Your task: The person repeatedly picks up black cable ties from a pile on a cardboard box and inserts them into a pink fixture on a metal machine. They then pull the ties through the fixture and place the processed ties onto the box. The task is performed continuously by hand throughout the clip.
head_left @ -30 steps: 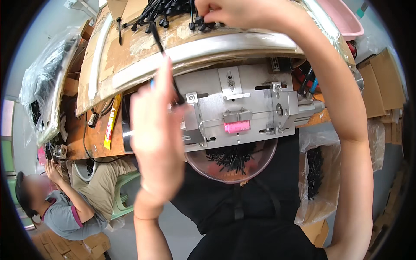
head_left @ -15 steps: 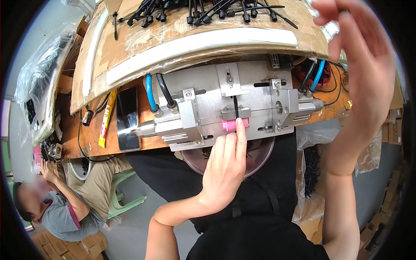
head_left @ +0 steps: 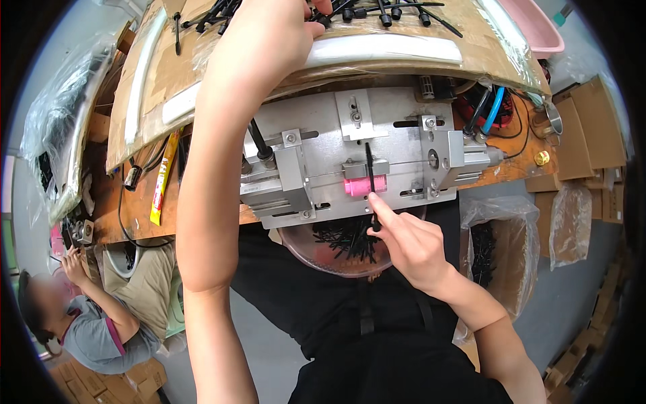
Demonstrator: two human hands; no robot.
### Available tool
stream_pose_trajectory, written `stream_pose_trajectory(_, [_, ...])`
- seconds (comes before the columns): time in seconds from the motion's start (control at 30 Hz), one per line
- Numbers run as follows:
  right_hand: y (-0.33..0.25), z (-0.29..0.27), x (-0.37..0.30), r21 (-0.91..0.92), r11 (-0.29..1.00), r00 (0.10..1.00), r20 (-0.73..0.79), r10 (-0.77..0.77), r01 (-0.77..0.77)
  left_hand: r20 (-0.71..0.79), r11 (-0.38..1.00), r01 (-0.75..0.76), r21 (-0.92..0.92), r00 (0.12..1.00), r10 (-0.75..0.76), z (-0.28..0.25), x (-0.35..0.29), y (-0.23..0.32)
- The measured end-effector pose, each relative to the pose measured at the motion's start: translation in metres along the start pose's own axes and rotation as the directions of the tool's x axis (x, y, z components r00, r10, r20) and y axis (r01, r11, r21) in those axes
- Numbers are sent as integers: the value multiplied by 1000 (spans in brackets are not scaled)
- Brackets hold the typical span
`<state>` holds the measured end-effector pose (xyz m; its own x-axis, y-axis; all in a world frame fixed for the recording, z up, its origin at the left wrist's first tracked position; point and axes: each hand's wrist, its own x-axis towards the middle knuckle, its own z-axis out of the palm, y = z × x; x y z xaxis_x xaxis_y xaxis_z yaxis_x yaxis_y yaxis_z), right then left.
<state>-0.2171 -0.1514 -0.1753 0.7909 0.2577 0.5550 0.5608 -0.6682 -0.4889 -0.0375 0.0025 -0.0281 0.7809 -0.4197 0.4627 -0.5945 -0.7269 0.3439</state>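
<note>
My right hand [head_left: 418, 248] pinches the near end of a thin black plastic rod [head_left: 369, 161], thumb below and index finger stretched along it. The rod lies across a pink block [head_left: 364, 186] and a small metal holder [head_left: 365, 167] in the middle of a silver metal fixture [head_left: 330, 128]. Up at the top edge, my left hand [head_left: 269, 37] has its fingers curled among a pile of black rods with capped heads [head_left: 383, 15]. Its fingertips are partly cut off, so what they hold is unclear. My left forearm hides the fixture's left end.
The pile lies on a cardboard sheet [head_left: 151, 87] with white foam strips. Below the fixture stands a clear bowl [head_left: 323, 259] of black rods. A yellow packet [head_left: 165, 182] lies on the wooden bench at left. A co-worker [head_left: 101, 330] sits at far left. Plastic-lined boxes [head_left: 515, 269] stand at right.
My left hand has left the pink block and reached up to the rod pile. My right hand has come down from the upper right and taken hold of the rod, whose end now sticks out nearer me.
</note>
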Motion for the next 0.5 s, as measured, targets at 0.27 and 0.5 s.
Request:
stream_pose_trajectory(0.27, [-3, -18, 17, -55, 998, 988, 153, 1, 8, -88, 979, 61, -195, 993, -79, -18, -21, -1])
stream_pose_trajectory(0.5, [39, -82, 164, -539, 754, 906, 42, -422, 377, -266, 1000, 27, 4, 964, -25, -1, -94, -1])
